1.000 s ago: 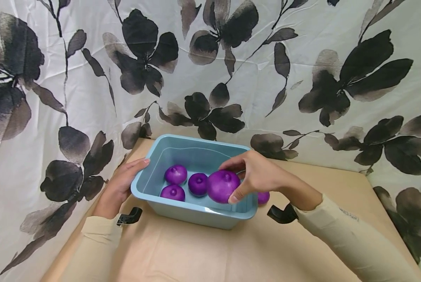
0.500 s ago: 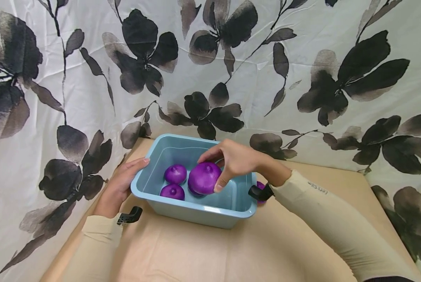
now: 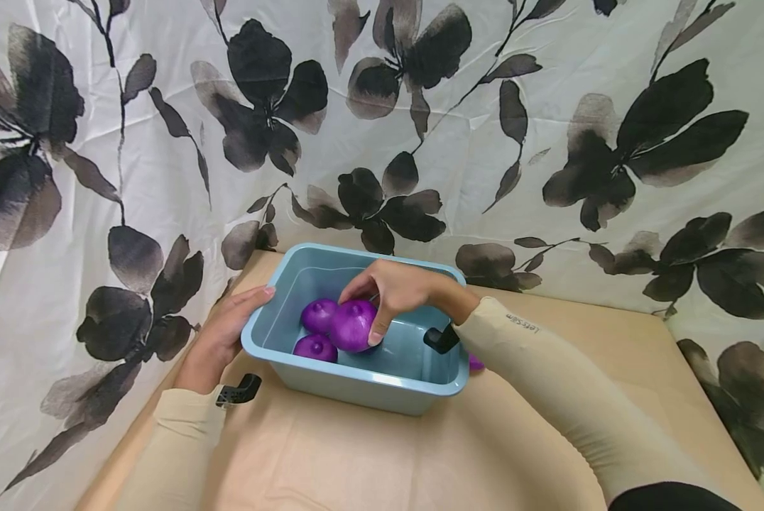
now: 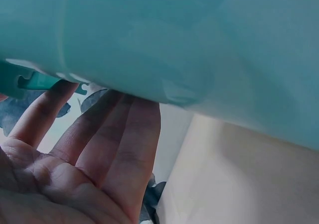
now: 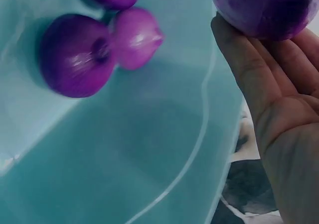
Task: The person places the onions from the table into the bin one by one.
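Observation:
In the head view my right hand (image 3: 397, 287) holds a purple onion (image 3: 350, 328) by thumb and fingers, inside the light blue plastic tub (image 3: 356, 378). Two more onions show at the tub's left: one at the back (image 3: 317, 312) and one in front (image 3: 315, 347). The right wrist view shows three onions (image 5: 77, 56) close together on the tub floor, one mostly hidden behind the held onion in the head view. My left hand (image 3: 225, 328) holds the tub's left side, thumb on the rim, fingers (image 4: 134, 149) against the outer wall.
Another purple onion (image 3: 476, 363) lies outside the tub at its right, mostly hidden by the right sleeve. A tan cloth (image 3: 356, 461) covers the table. White floral fabric (image 3: 484, 163) hangs behind and at the sides. Each wrist carries a black camera mount (image 3: 441, 339).
My right hand has moved left and slightly back across the tub with its onion, now over the onions at the left. My left hand stays on the tub, which has hardly moved.

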Action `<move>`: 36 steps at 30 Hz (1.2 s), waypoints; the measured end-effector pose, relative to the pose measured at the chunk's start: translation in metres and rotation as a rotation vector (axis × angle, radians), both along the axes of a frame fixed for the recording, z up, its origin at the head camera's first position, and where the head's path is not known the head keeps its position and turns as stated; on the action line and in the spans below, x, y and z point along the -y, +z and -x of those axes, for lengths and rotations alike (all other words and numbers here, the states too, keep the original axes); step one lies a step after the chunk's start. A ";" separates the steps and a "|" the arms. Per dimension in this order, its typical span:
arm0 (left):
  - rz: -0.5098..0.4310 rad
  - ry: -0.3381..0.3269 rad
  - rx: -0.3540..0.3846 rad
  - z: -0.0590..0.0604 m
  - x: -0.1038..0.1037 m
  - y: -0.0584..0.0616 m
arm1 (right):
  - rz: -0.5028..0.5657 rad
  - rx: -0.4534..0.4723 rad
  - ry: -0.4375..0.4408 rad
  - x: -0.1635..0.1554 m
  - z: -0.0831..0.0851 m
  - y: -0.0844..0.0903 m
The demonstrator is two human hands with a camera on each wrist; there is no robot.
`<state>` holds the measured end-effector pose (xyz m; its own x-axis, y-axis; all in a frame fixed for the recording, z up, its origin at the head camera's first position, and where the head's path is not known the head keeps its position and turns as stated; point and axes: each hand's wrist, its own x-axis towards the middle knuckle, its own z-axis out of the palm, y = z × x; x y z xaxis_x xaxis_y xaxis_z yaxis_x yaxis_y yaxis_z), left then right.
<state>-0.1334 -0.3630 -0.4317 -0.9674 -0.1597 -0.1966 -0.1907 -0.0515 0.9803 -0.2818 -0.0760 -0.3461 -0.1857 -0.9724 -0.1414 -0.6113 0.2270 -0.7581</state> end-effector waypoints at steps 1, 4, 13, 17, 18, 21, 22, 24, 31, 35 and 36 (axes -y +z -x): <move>0.004 0.000 -0.001 0.000 0.000 0.001 | -0.008 -0.004 -0.004 0.002 0.002 -0.003; 0.007 -0.003 -0.004 0.001 0.001 0.002 | -0.048 -0.015 -0.014 0.006 0.006 -0.013; 0.016 0.001 -0.004 0.001 0.002 0.002 | -0.239 0.063 0.047 0.014 0.014 -0.038; 0.004 0.011 0.008 -0.001 0.002 0.000 | -0.312 0.035 0.053 0.017 0.016 -0.044; 0.003 0.014 0.008 -0.001 0.002 0.000 | -0.330 0.029 0.054 0.017 0.015 -0.045; -0.004 0.024 0.005 -0.002 0.002 0.001 | -0.388 0.002 0.065 0.020 0.015 -0.047; -0.005 0.027 0.002 -0.002 0.002 0.001 | -0.407 -0.008 0.068 0.021 0.015 -0.048; -0.010 0.030 -0.004 -0.002 0.002 0.002 | -0.446 -0.028 0.074 0.022 0.016 -0.049; -0.014 0.033 -0.008 -0.001 0.002 0.001 | -0.525 -0.037 0.056 0.029 0.013 -0.059; -0.002 0.022 -0.006 0.000 0.001 0.000 | -0.512 -0.054 0.060 0.033 0.010 -0.065; 0.002 0.022 -0.006 0.001 0.001 0.001 | -0.507 -0.059 0.064 0.034 0.010 -0.066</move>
<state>-0.1340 -0.3642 -0.4312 -0.9649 -0.1815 -0.1900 -0.1833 -0.0532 0.9816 -0.2917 -0.1103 -0.4123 -0.1500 -0.7937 -0.5895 -0.6743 0.5182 -0.5261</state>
